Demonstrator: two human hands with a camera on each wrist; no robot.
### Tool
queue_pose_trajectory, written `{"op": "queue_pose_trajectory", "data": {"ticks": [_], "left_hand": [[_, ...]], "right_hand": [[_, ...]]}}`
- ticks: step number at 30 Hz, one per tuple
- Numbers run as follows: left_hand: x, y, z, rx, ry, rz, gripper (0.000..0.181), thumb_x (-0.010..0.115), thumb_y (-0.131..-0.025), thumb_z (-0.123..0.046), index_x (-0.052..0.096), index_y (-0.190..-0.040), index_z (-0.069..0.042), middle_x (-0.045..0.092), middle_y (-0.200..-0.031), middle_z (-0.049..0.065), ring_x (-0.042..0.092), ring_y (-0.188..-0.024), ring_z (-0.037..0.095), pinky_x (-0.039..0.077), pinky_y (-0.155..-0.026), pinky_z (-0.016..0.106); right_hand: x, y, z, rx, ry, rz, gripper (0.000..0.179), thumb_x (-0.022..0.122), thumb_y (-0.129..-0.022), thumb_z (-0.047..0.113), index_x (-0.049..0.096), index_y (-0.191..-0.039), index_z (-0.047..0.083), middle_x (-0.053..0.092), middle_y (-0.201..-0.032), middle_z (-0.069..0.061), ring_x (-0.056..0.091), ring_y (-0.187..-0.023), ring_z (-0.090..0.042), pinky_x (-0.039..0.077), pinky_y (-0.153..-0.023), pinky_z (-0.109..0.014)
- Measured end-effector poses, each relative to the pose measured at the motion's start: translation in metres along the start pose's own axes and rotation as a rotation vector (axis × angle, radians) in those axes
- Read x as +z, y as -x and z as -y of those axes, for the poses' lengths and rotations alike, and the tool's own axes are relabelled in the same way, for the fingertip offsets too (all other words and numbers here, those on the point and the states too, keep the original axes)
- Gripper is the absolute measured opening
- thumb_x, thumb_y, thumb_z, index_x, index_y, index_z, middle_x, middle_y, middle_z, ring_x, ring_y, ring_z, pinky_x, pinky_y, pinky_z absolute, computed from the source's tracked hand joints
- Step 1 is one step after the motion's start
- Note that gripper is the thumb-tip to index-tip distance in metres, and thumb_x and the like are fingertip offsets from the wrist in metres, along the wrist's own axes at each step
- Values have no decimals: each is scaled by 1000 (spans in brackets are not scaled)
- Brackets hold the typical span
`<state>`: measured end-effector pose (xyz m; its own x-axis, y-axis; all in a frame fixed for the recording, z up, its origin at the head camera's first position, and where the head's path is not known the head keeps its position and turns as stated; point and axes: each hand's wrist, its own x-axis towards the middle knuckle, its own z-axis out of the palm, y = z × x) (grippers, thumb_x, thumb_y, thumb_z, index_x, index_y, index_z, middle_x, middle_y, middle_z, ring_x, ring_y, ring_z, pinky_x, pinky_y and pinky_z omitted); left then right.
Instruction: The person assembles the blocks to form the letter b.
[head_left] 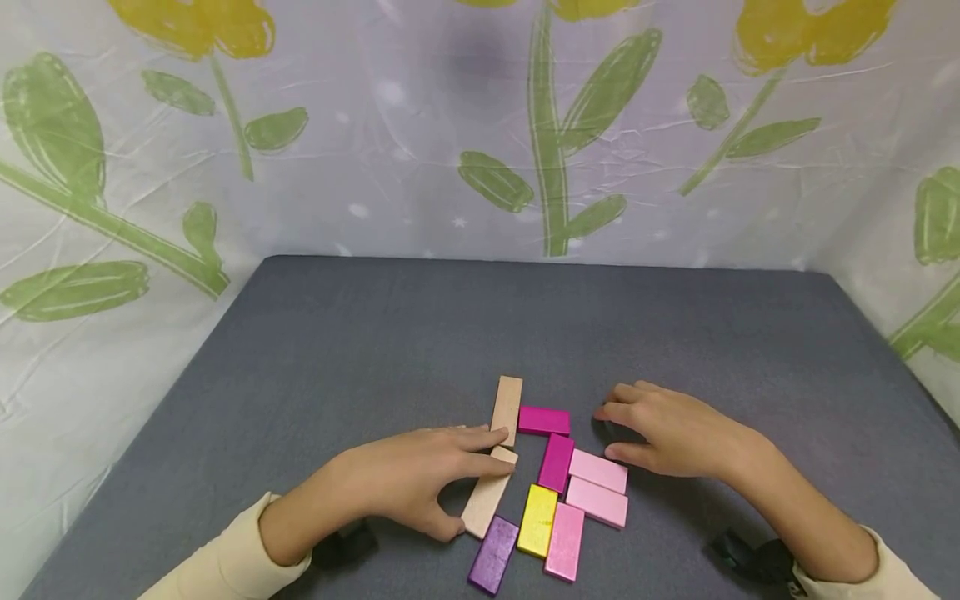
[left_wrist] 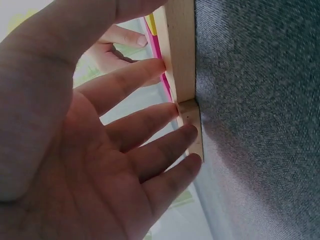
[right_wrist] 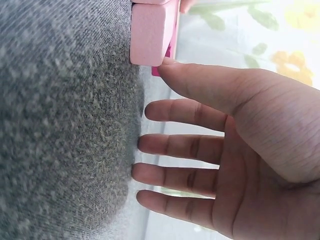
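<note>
Two plain wooden blocks lie nearly end to end in the head view, an upper one and a lower one. My left hand rests over them with fairly straight fingers. Its thumb is at the lower block's near end, and fingertips touch the tops around the joint; the left wrist view shows fingers along both blocks. To the right, my right hand hovers low with spread, relaxed fingers and holds nothing. Its thumb is close to a light pink block; contact is unclear.
Between the hands lie two magenta blocks, a yellow block, a purple block, a pink block and two light pink ones. The grey cloth-covered table meets a flowered curtain behind.
</note>
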<state>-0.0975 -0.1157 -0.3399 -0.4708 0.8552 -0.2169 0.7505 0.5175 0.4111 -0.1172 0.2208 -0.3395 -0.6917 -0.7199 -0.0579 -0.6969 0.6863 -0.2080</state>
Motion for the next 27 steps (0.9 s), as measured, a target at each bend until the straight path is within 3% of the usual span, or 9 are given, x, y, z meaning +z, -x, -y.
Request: {"op": "queue_pose_trajectory", "data": {"ticks": [5,11,23,27], "left_hand": [[1,-1,-2,-17,-12,-15,70,80,-78,-22,57,-145,-20,37,-158,5,36,-143,14,39,-109,35],[3,-2,-5,-5,-62,-43,69,82,-74,-23,61,-140,-13,42,-154,8,39,-141,18,38,-109,31],[5,-5,-1,28,-107,-127,67,82,-74,-31,65,-135,-9,50,-148,10,47,-136,21,42,-107,34],[6,-6,-1,6,-116,-133,66,81,-76,-33,64,-135,-9,51,-148,9,47,-136,19,43,-106,36]], "right_hand": [[2,0,0,-6,10,-8,36,77,-89,29,72,-119,9,63,-109,-1,60,-97,-20,54,-80,-43],[2,0,0,-13,22,-19,35,77,-89,28,72,-118,8,63,-109,-1,59,-95,-19,53,-79,-42],[1,-2,1,7,11,0,38,77,-89,30,71,-120,9,63,-109,-1,57,-93,-16,53,-76,-38],[2,-2,1,9,13,2,39,78,-88,30,71,-120,9,63,-109,-1,57,-92,-15,53,-75,-38]]}}
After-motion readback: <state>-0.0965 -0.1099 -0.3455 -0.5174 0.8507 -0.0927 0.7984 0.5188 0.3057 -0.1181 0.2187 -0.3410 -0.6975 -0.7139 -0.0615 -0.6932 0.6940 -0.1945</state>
